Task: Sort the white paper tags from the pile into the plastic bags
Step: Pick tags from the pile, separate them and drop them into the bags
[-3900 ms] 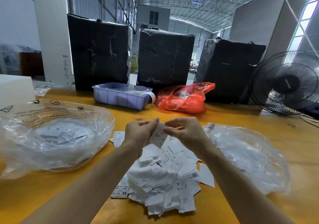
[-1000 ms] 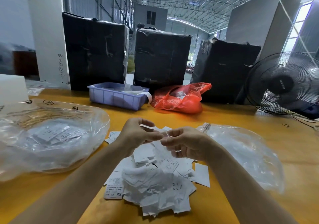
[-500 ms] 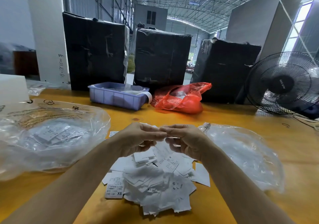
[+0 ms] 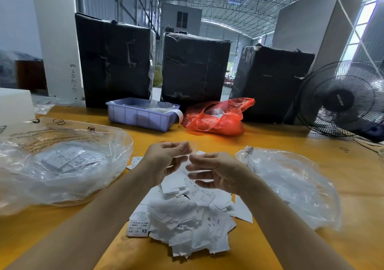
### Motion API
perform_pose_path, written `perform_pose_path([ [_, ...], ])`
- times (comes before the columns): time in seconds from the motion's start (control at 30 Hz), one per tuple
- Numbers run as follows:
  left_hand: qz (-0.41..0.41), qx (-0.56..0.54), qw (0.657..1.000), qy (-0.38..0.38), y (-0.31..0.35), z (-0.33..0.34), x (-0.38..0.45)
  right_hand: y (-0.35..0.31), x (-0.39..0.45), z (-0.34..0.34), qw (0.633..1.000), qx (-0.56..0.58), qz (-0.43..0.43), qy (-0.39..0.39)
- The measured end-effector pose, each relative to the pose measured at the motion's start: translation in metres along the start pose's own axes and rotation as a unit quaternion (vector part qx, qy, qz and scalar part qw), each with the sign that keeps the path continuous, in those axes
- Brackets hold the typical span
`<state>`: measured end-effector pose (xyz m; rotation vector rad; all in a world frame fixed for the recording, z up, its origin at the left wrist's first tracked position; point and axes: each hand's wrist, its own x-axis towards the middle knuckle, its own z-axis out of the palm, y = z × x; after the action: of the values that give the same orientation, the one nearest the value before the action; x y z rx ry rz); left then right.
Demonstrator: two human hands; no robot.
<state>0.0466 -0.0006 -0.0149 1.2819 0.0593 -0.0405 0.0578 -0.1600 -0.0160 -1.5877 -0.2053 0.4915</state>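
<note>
Your left hand [image 4: 166, 161] and right hand [image 4: 216, 172] are hovering with loosely curled fingers over the tag pile [image 4: 187, 217], any pinched tag being too blurred to confirm, so you are risking dropping it short of either plastic bag [image 4: 62, 161].

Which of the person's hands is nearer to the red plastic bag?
Right. The right hand is just in front of the red plastic bag, almost in line with it; the left hand is farther toward the person's left.
</note>
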Motion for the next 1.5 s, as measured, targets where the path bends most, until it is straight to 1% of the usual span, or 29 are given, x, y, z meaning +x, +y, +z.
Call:
perform_pose_path([
  [0.07,0.005,-0.028,1.000,0.015,0.000,-0.002,0.002,0.000,-0.001,0.004,0.999,-0.031,0.003,-0.010],
  [0.2,0.010,-0.073,0.997,0.009,0.000,-0.002,0.003,-0.002,0.000,0.006,0.997,0.038,-0.041,0.055],
  [0.27,0.008,-0.052,0.999,0.006,0.000,-0.003,0.001,-0.004,0.000,0.003,0.992,0.072,-0.060,0.090],
  [0.33,-0.008,0.004,1.000,-0.020,0.003,-0.006,0.001,-0.006,-0.003,0.001,0.988,0.075,-0.078,0.114],
  [0.4,-0.026,0.105,0.991,-0.075,0.006,-0.012,0.002,-0.007,-0.005,0.001,0.986,0.005,-0.112,0.125],
  [0.47,-0.018,0.196,0.973,-0.119,0.008,-0.016,0.003,-0.008,-0.008,0.008,0.973,-0.116,-0.162,0.116],
  [0.53,0.001,0.254,0.956,-0.144,0.009,-0.018,0.002,-0.007,-0.007,0.018,0.952,-0.193,-0.212,0.105],
  [0.6,0.018,0.283,0.945,-0.161,0.008,-0.020,0.000,-0.004,-0.004,0.026,0.931,-0.234,-0.250,0.125],
  [0.63,0.025,0.291,0.944,-0.154,0.009,-0.022,-0.001,-0.003,-0.001,0.028,0.925,-0.239,-0.259,0.144],
  [0.67,0.033,0.294,0.946,-0.129,0.010,-0.024,0.000,-0.002,0.001,0.028,0.923,-0.233,-0.259,0.162],
  [0.73,0.049,0.284,0.957,-0.042,0.014,-0.030,0.003,0.004,0.004,0.026,0.922,-0.235,-0.242,0.191],
  [0.77,0.059,0.274,0.960,-0.003,0.016,-0.033,0.004,0.009,0.006,0.024,0.908,-0.281,-0.234,0.206],
  [0.8,0.068,0.264,0.962,0.026,0.018,-0.035,0.005,0.014,0.009,0.024,0.883,-0.347,-0.232,0.214],
  [0.87,0.084,0.244,0.964,0.066,0.021,-0.040,0.006,0.027,0.013,0.029,0.838,-0.451,-0.243,0.187],
  [0.93,0.095,0.223,0.966,0.091,0.023,-0.043,0.008,0.037,0.018,0.040,0.809,-0.516,-0.247,0.136],
  [0.97,0.094,0.217,0.967,0.096,0.024,-0.043,0.009,0.041,0.020,0.044,0.792,-0.549,-0.235,0.124],
  [1.07,0.078,0.214,0.970,0.087,0.024,-0.040,0.008,0.043,0.021,0.048,0.746,-0.619,-0.211,0.125],
  [1.1,0.075,0.215,0.970,0.084,0.024,-0.039,0.008,0.042,0.020,0.048,0.736,-0.630,-0.214,0.127],
  [1.13,0.074,0.216,0.970,0.081,0.023,-0.038,0.007,0.039,0.019,0.047,0.734,-0.629,-0.221,0.131],
  [1.17,0.074,0.215,0.971,0.079,0.023,-0.037,0.005,0.036,0.019,0.044,0.747,-0.609,-0.227,0.141],
  [1.2,0.077,0.215,0.971,0.078,0.022,-0.036,0.005,0.032,0.018,0.040,0.773,-0.571,-0.225,0.161],
  [1.23,0.081,0.218,0.969,0.080,0.022,-0.036,0.004,0.028,0.017,0.033,0.815,-0.505,-0.216,0.186],
  [1.27,0.087,0.225,0.967,0.085,0.021,-0.035,0.004,0.022,0.015,0.025,0.871,-0.400,-0.199,0.204],
  [1.3,0.092,0.232,0.964,0.093,0.021,-0.035,0.004,0.016,0.012,0.017,0.926,-0.268,-0.167,0.206],
  [1.33,0.095,0.232,0.963,0.100,0.021,-0.035,0.004,0.010,0.009,0.010,0.967,-0.128,-0.122,0.182],
  [1.37,0.096,0.224,0.965,0.101,0.020,-0.034,0.004,0.006,0.005,0.003,0.985,-0.006,-0.087,0.150],
  [1.4,0.094,0.212,0.968,0.097,0.020,-0.033,0.005,0.002,0.002,-0.003,0.987,0.068,-0.072,0.128],
  [1.43,0.089,0.200,0.971,0.090,0.020,-0.032,0.005,0.000,0.000,-0.008,0.985,0.108,-0.069,0.114],
  [1.5,0.081,0.188,0.976,0.078,0.018,-0.029,0.004,-0.003,-0.003,-0.012,0.984,0.128,-0.075,0.102],
])
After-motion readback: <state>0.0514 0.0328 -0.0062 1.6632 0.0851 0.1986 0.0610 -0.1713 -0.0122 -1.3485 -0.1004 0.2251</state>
